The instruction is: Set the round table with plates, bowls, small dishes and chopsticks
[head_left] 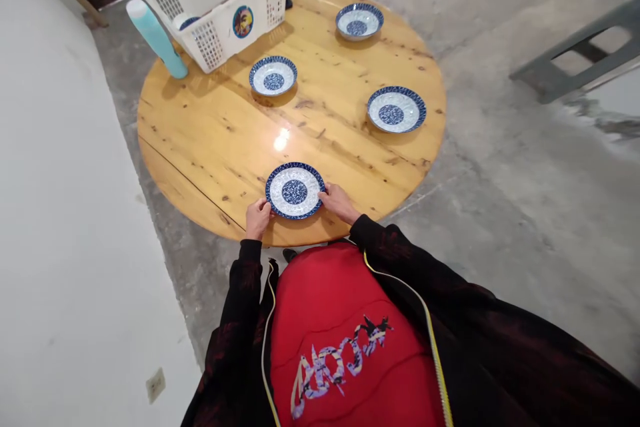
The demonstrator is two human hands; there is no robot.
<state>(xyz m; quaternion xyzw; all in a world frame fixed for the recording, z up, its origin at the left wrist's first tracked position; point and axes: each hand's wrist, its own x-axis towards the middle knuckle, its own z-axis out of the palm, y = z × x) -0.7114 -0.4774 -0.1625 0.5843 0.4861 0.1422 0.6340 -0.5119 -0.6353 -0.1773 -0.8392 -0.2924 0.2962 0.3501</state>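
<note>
A blue-and-white patterned plate (pixel 295 191) is at the near edge of the round wooden table (pixel 210 140). My left hand (pixel 258 218) pinches its left rim, and my right hand (pixel 339 201) grips the rim on the right, thumb on top. Whether the plate rests on the wood or is slightly raised, I cannot tell. Three matching dishes stand farther off: one dish (pixel 273 76) near the middle, another dish (pixel 397 109) at the right, and a third dish (pixel 359 21) at the back right.
A white plastic basket (pixel 225 33) stands at the table's back left, with a blue-and-white dish (pixel 187 22) partly visible inside. Beside it leans a light-blue bottle (pixel 157 40). A wall (pixel 75 213) runs along the left, and a grey plastic piece of furniture (pixel 580 53) is at the right.
</note>
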